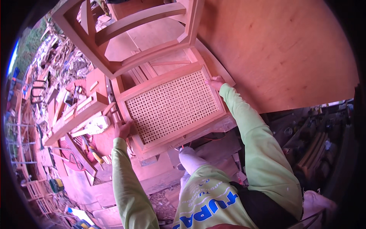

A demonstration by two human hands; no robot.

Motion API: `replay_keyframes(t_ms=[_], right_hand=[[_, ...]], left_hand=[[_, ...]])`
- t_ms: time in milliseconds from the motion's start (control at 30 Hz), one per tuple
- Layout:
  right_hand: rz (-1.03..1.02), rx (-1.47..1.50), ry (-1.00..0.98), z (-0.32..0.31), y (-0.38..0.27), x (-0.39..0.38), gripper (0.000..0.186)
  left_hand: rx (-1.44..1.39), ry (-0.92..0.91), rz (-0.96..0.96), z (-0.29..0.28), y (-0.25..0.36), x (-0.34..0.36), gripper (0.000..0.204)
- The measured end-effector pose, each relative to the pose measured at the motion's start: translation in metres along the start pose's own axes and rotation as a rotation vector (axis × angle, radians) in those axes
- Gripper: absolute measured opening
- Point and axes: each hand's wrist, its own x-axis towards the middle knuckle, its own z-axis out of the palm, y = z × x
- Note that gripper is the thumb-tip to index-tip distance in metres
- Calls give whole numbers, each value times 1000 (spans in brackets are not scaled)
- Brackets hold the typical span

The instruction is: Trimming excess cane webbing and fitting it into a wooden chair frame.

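In front of me lies a wooden chair frame (150, 93) of bare, unpainted wood. A woven cane panel (173, 108) with small open holes fills its near section. My left hand (124, 129) grips the panel's left side rail near the lower corner. On the opposite side, my right hand (216, 83) holds the right rail near its upper end, fingertips over the cane's edge. Beyond the panel, the chair's other part rises, with a curved crossbar (143, 21). The undersides of both hands are hidden.
A large plywood sheet (282, 53) spans the right. At left are a thick wooden beam (76, 118), a mallet-like tool (95, 126), a yellow-handled tool (96, 155) and several clamps (38, 91). Wood strips (314, 150) lie in shadow at lower right.
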Motion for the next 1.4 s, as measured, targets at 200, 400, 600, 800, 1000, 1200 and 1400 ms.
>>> replay_keyframes(t_ms=[200, 400, 600, 800, 1000, 1200, 1400], right_hand=[[36, 28, -126, -12, 2, 13, 95], [-197, -222, 148, -97, 142, 76, 67], [-208, 255, -38, -27, 76, 50, 52], [-266, 176, 240, 12, 41, -4, 57], [-362, -42, 396, 39, -10, -27, 50], [-275, -53, 325, 4, 16, -20, 52], [-902, -147, 486, 43, -108, -64, 51]], left_hand=[[-51, 83, 19, 21, 31, -30, 50], [-17, -100, 212, 78, 105, -55, 41], [-46, 259, 112, 63, 6, -2, 60], [81, 226, -34, 40, 45, -50, 53], [-202, 613, 269, 72, -28, -40, 66], [-359, 352, 183, 74, 28, -66, 67], [-321, 288, 127, 61, 44, -73, 70]])
